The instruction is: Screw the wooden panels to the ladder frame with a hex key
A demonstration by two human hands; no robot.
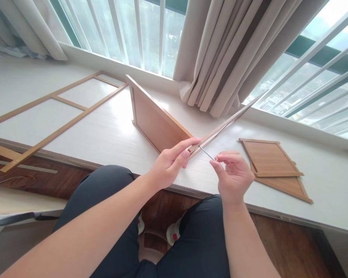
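Observation:
My left hand is closed around the corner where a brown wooden panel meets a long, narrow wooden frame. The panel stands on edge on the white ledge, slanting back to the left, while the frame rises toward the window on the right. Between the thumb and fingers of my right hand is a thin metal hex key. Its far tip touches the wood at the corner, just beside my left fingertips. Whatever fastener sits at that tip is too small to make out.
A ladder-like wooden frame lies on the left of the white ledge, one end past the front edge. Two stacked wooden panels rest at the right. Curtains and barred windows stand behind. My knees are below the ledge.

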